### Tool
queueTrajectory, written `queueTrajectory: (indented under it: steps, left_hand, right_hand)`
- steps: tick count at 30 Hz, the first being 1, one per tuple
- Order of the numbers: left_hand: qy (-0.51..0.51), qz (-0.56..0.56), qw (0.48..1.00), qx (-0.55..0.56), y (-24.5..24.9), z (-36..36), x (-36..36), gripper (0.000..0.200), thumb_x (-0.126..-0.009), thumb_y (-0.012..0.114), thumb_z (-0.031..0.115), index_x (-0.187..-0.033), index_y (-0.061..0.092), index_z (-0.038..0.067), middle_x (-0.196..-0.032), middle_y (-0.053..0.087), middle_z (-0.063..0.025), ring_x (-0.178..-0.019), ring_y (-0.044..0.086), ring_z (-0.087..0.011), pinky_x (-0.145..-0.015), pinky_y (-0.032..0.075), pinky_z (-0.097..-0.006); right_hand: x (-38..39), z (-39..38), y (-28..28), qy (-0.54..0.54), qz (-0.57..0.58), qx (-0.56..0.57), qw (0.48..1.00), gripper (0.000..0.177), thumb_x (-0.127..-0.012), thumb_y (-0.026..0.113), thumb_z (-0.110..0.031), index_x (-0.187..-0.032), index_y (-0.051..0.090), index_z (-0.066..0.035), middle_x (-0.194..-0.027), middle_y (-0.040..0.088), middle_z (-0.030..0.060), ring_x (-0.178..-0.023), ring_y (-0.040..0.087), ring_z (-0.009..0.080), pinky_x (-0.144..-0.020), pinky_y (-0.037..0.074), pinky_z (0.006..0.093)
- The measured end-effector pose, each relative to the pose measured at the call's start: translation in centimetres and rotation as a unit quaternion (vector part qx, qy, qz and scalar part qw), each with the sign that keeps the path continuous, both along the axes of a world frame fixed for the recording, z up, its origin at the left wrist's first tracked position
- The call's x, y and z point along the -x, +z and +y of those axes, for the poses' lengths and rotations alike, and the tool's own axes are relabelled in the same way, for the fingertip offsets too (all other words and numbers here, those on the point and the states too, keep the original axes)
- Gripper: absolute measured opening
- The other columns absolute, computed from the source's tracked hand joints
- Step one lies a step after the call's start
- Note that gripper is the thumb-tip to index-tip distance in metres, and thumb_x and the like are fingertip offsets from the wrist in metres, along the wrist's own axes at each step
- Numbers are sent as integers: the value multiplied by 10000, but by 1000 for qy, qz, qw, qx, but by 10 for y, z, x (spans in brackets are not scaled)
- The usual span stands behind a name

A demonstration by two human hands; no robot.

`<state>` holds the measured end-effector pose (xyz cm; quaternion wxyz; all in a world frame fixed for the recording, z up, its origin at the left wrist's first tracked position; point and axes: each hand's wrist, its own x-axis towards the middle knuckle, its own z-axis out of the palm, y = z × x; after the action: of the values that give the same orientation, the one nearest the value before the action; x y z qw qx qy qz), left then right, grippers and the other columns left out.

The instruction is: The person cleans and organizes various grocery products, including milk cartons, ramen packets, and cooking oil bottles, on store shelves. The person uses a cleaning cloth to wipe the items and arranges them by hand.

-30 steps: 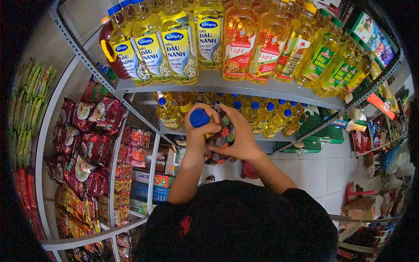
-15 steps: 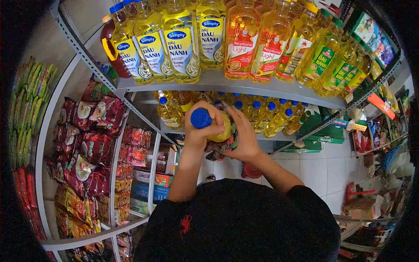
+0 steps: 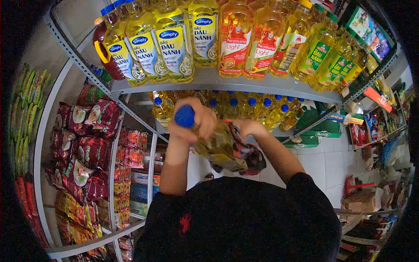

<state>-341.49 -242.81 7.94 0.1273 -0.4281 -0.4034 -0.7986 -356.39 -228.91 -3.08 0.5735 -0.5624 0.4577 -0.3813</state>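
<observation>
My left hand [image 3: 203,120] is wrapped around the neck of a cooking oil bottle [image 3: 220,148], just below its blue cap [image 3: 185,116]. The bottle is tilted, its cap toward the upper left and its base toward the lower right. Against the bottle's right side, my right hand [image 3: 249,129] grips a dark cloth [image 3: 252,157] with red patches, which hangs down around the lower part. The right fingers are partly hidden behind the cloth and bottle. Both hands are in front of the lower shelf and slightly blurred.
Above the hands, a grey metal shelf [image 3: 227,83] carries rows of oil bottles [image 3: 173,52]. More blue-capped bottles [image 3: 251,109] stand on the shelf below. Noodle packets [image 3: 94,150] hang at the left. Green cartons [image 3: 321,129] lie low at the right, over a tiled floor [image 3: 312,168].
The bottle has tipped from nearly upright to a clear slant, its cap shifting left. The cloth has moved down and right along the bottle, and more of the bottle's side shows.
</observation>
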Motion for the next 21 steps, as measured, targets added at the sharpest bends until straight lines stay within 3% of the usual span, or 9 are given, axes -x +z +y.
queueTrajectory:
  steps: [1,2,4,5,7,8,11,16,21]
  left_hand:
    - [-8,-34,999,-31,-6,-7,1,346,-444,665,31,-724,461,44,-548,530,-108,-436,498,-227,-469,364,-308]
    - [-8,-33,999,-32,-11,-12,2,346,-444,665,31,-724,461,44,-548,530,-108,-436,498,-227,-469,364,-308]
    - [44,-38,997,-57,-16,-23,2,341,-450,617,68,-737,434,58,-514,491,-86,-402,438,-208,-460,318,-307]
    - [44,-39,997,-57,-17,-29,0,341,-450,617,68,-737,434,58,-514,491,-86,-402,438,-208,-460,318,-307]
    - [95,-73,988,-96,-18,-40,-4,340,-441,582,90,-740,420,73,-498,453,-61,-394,397,-192,-463,294,-299]
    - [107,-77,989,-73,-20,-49,-7,329,-518,579,128,-799,410,99,-490,405,-15,-409,392,-169,-553,313,-306]
    - [181,-130,961,-160,-21,-57,-16,342,-462,555,122,-764,397,86,-491,409,-44,-392,356,-171,-477,269,-302]
    - [208,-40,968,-134,-17,-68,-24,350,-476,536,118,-791,388,80,-505,406,-47,-406,354,-166,-499,278,-303]
    - [298,-43,939,-165,-1,-53,-31,337,-478,529,96,-784,393,54,-516,429,-75,-442,381,-190,-500,312,-306]
  right_hand:
    - [0,0,-3,9,-4,-114,993,918,-464,719,-163,-1254,290,21,-1048,520,123,-927,507,163,-792,427,268]
    - [-2,5,-6,10,-4,-114,993,918,-464,719,-163,-1254,290,21,-1048,520,123,-927,507,163,-792,427,268]
    - [-16,18,-8,-134,81,-53,986,767,-555,703,-208,-1213,358,-17,-1030,529,130,-911,539,200,-761,460,307]
    - [-13,19,-16,-134,80,-53,986,767,-555,703,-208,-1213,358,-17,-1030,529,130,-911,539,200,-761,460,307]
    - [-14,34,-37,-156,-25,-46,986,748,-570,697,-213,-1211,360,-24,-1033,528,129,-917,538,207,-766,460,317]
    - [-22,44,-49,-168,-77,-42,982,738,-578,693,-216,-1210,361,-28,-1034,527,129,-920,537,210,-768,460,322]
    - [-28,63,-80,-192,-232,-24,953,709,-601,683,-224,-1206,365,-39,-1039,526,127,-929,536,221,-774,461,336]
    - [-26,58,-120,-229,-475,6,849,660,-639,667,-238,-1201,372,-58,-1047,523,125,-944,533,238,-784,462,361]
    - [-37,57,-163,-247,-687,30,682,612,-677,650,-252,-1196,378,-76,-1055,521,123,-958,531,255,-794,464,386]
